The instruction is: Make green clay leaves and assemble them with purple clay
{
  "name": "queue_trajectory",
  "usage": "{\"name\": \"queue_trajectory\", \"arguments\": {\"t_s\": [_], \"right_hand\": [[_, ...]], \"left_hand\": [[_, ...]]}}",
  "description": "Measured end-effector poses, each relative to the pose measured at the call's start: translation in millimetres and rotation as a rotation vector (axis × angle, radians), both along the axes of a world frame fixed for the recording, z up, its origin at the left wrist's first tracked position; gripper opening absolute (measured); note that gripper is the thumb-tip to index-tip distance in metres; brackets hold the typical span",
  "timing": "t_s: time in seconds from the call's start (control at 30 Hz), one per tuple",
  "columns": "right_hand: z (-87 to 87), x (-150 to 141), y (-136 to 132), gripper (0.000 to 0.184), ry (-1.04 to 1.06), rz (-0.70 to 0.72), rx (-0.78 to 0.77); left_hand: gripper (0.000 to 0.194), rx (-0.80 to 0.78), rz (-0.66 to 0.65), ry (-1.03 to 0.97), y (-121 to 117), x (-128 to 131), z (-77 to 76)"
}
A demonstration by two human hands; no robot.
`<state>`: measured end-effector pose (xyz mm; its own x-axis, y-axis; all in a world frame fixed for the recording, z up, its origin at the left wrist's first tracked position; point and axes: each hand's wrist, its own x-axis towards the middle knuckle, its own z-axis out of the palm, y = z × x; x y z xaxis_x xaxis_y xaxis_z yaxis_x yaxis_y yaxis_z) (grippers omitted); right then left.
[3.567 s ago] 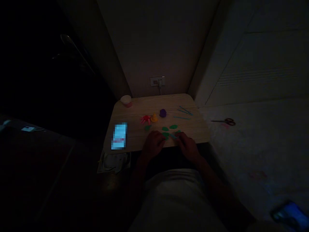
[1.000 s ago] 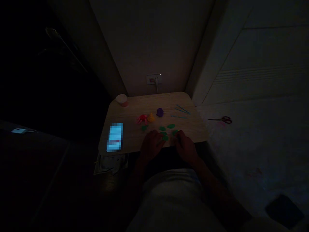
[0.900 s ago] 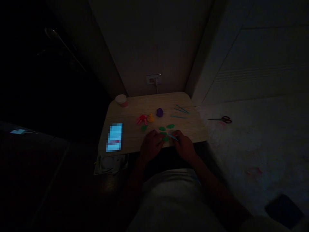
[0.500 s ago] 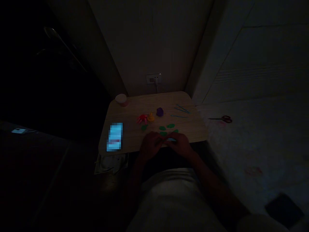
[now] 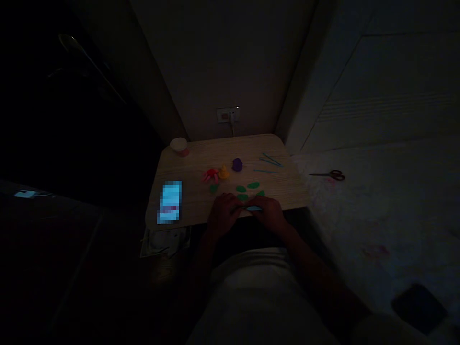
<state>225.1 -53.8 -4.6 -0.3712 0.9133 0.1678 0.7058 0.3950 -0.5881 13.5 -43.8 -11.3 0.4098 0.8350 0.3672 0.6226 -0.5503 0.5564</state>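
"Where's the pale-blue modelling tool [image 5: 254,208]?"

"Between my hands, at the near edge of the table. My right hand [image 5: 270,213] has it, fingers closed in a pinch, with the flat blue part showing beside my fingertips."

"And your left?"

"My left hand [image 5: 225,214] is curled, its fingertips pointing at the right ones, right by the tool's end. It's too dark to tell whether they grip anything, or how tightly they're closed."

"What's just past your fingers?"

"Four leaf-shaped green clay pieces [image 5: 253,185] in a loose cluster, lying flat. A fifth green piece [image 5: 213,188] lies apart, to the left."

"Beyond those?"

"A red-and-pink crab-like figure [image 5: 211,174], a yellow coiled cone [image 5: 223,172] close beside it, then a purple lump [image 5: 237,165]. Three thin blue sticks [image 5: 265,171] lie to the right, two of them forming a narrow V."

"And the edges?"

"A phone [image 5: 169,202] glows on the wooden table [image 5: 196,208] at the left, a cup [image 5: 179,146] stands in the far-left corner, and scissors [image 5: 328,175] lie on the pale floor to the right."
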Motion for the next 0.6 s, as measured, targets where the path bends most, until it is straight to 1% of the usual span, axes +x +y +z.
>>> {"name": "queue_trajectory", "arguments": {"t_s": [0.13,0.3,0.47,0.6], "right_hand": [[1.1,1.8,1.2,0.023,-0.045,0.020,0.000],[2.3,3.5,5.9,0.022,-0.071,0.049,0.011],[-1.0,4.0,7.6,0.022,-0.085,0.032,0.039],[-2.3,4.9,7.1,0.023,-0.070,0.046,0.050]], "left_hand": [[0.007,-0.005,-0.006,0.022,1.8,0.0,0.1],[0.006,-0.018,-0.007,0.064,1.3,0.5,3.8],[0.013,0.033,0.006,0.062,-2.5,1.6,5.2],[0.009,0.021,-0.005,0.080,-2.1,1.1,4.6]]}}
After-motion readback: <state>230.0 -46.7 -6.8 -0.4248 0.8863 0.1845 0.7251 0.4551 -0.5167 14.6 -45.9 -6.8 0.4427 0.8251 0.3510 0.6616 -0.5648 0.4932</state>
